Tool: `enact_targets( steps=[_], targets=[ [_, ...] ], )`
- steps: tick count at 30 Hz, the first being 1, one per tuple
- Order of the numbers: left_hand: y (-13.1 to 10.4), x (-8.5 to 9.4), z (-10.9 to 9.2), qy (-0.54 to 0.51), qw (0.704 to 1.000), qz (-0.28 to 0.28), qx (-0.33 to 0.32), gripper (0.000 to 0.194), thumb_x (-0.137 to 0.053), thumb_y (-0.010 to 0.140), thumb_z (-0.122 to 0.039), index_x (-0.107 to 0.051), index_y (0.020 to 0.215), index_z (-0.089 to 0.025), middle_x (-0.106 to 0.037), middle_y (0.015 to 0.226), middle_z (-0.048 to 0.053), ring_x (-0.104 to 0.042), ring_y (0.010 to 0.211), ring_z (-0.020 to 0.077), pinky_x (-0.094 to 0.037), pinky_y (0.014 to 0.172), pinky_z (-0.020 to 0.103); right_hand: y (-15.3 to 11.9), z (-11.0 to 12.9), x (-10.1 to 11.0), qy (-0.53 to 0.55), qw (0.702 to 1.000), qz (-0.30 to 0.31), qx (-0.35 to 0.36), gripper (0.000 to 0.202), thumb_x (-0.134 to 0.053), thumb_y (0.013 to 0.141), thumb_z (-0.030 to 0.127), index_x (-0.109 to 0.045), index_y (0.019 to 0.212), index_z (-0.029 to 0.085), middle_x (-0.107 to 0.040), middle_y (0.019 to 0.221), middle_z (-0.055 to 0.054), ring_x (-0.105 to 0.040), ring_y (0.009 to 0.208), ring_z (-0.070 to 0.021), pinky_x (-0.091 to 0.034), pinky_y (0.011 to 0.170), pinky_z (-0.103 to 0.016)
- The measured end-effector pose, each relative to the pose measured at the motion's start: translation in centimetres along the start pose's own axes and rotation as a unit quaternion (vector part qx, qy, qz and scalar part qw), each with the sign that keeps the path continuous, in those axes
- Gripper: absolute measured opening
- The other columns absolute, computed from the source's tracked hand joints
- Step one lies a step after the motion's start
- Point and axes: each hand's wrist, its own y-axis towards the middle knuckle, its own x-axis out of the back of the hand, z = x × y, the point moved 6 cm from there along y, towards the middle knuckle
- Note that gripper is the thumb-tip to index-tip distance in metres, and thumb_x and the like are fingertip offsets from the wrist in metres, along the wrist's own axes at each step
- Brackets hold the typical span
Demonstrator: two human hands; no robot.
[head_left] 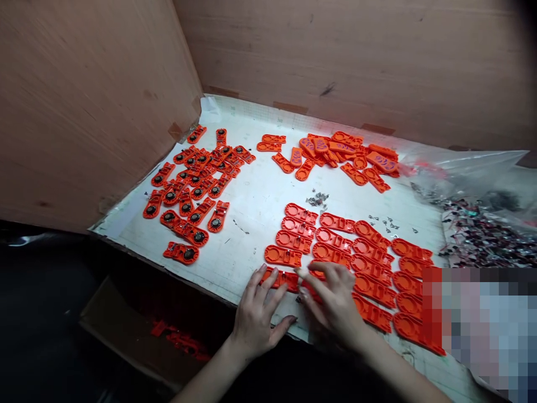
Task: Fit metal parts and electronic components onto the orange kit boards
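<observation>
Touching orange casing [282, 279], long axis left-to-right, with open left hand [257, 318]; curling right hand [335, 296] near its right end, grip unclear; on white tabletop [251, 193] beside brown panels [356, 61].

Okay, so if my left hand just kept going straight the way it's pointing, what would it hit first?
Your left hand would first meet the orange casing right at its fingertips, then probably the next one up. Fingertip height is unclear, so it might pass over them.
</observation>
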Motion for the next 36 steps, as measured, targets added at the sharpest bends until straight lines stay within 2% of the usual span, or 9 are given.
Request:
enact_targets(
  steps=[3,9,13,16,20,23,29,32,36],
  targets=[
    [0.3,0.2,-0.1,0.007,1.000,0.006,0.014,0.069,-0.059,0.082,-0.042,-0.033,0.140,-0.013,-0.047,0.134,0.015,-0.033,0.130,0.0335,-0.031,0.106,0.056,-1.6,-0.7,1.1,0.026,0.999,0.028,-0.037,0.012,-0.049,0.090,0.022,-0.059,0.096,0.020,-0.055,0.090,-0.007,-0.044,0.084,-0.0212,-0.030,0.073,-0.038],
    [1.3,1.4,-0.7,-0.005,0.999,-0.019,0.037,0.053,-0.060,0.083,-0.035,-0.047,0.131,-0.016,-0.050,0.128,0.014,-0.036,0.125,0.0330,-0.031,0.105,0.056,-3.2,0.8,-0.4,0.013,0.999,0.034,-0.011,0.013,-0.050,0.090,0.022,-0.061,0.096,0.019,-0.058,0.089,-0.007,-0.045,0.088,-0.0227,-0.031,0.080,-0.041],
    [1.5,1.5,-1.3,-0.064,0.996,-0.050,0.046,0.032,-0.055,0.087,-0.018,-0.058,0.118,-0.020,-0.060,0.102,0.009,-0.051,0.099,0.0221,-0.047,0.085,0.039,-2.9,1.4,-1.8,-0.009,1.000,0.015,0.006,0.018,-0.044,0.091,0.018,-0.062,0.088,0.017,-0.058,0.088,-0.008,-0.045,0.084,-0.0215,-0.031,0.078,-0.038],
    [1.8,0.6,-1.9,-0.045,0.998,-0.033,0.036,0.023,-0.054,0.087,-0.016,-0.065,0.107,-0.023,-0.062,0.085,0.005,-0.051,0.080,0.0178,-0.046,0.070,0.032,-2.8,1.4,-1.5,0.002,1.000,0.006,0.012,0.018,-0.043,0.091,0.016,-0.061,0.087,0.017,-0.059,0.089,-0.008,-0.045,0.085,-0.0222,-0.031,0.078,-0.039],
    [2.4,0.5,-2.4,-0.017,0.998,-0.046,0.029,0.013,-0.059,0.084,-0.017,-0.069,0.092,-0.022,-0.063,0.080,0.004,-0.049,0.077,0.0181,-0.044,0.069,0.032,-3.3,0.2,0.3,0.079,0.994,-0.005,-0.075,0.014,-0.047,0.090,0.019,-0.060,0.092,0.019,-0.057,0.087,-0.007,-0.047,0.085,-0.0222,-0.034,0.077,-0.039],
    [2.7,1.2,-3.3,-0.047,0.994,-0.094,-0.003,0.014,-0.062,0.081,-0.014,-0.068,0.091,-0.022,-0.066,0.082,0.004,-0.050,0.080,0.0179,-0.045,0.072,0.032,-3.8,-0.4,1.3,0.211,0.966,0.009,-0.152,0.012,-0.046,0.090,0.021,-0.058,0.094,0.020,-0.054,0.086,-0.006,-0.050,0.080,-0.0184,-0.041,0.070,-0.033],
    [3.0,1.2,-5.1,-0.102,0.981,-0.142,-0.086,0.024,-0.064,0.080,-0.013,-0.064,0.102,-0.023,-0.067,0.083,0.002,-0.054,0.080,0.0164,-0.048,0.073,0.030,-3.9,-1.7,1.6,0.435,0.859,0.032,-0.270,0.021,-0.048,0.091,0.035,-0.054,0.078,0.019,-0.049,0.074,-0.001,-0.051,0.068,-0.0134,-0.045,0.060,-0.024],
    [3.7,0.0,-5.7,-0.107,0.985,-0.093,-0.094,0.032,-0.065,0.081,-0.022,-0.059,0.113,-0.019,-0.066,0.102,0.008,-0.056,0.099,0.0205,-0.048,0.086,0.036,-3.8,-3.6,2.3,0.350,0.905,-0.025,-0.240,0.015,-0.048,0.091,0.030,-0.055,0.085,0.019,-0.051,0.079,-0.003,-0.052,0.071,-0.0147,-0.045,0.062,-0.026],
    [3.8,-2.6,-6.5,-0.053,0.991,0.042,-0.114,0.052,-0.060,0.081,-0.045,-0.054,0.124,-0.015,-0.048,0.134,0.018,-0.038,0.129,0.0319,-0.038,0.101,0.050,-3.9,-5.1,2.3,0.149,0.981,-0.041,-0.119,0.013,-0.043,0.090,0.018,-0.056,0.093,0.018,-0.053,0.087,-0.007,-0.051,0.081,-0.0181,-0.044,0.071,-0.032]
  ],
)
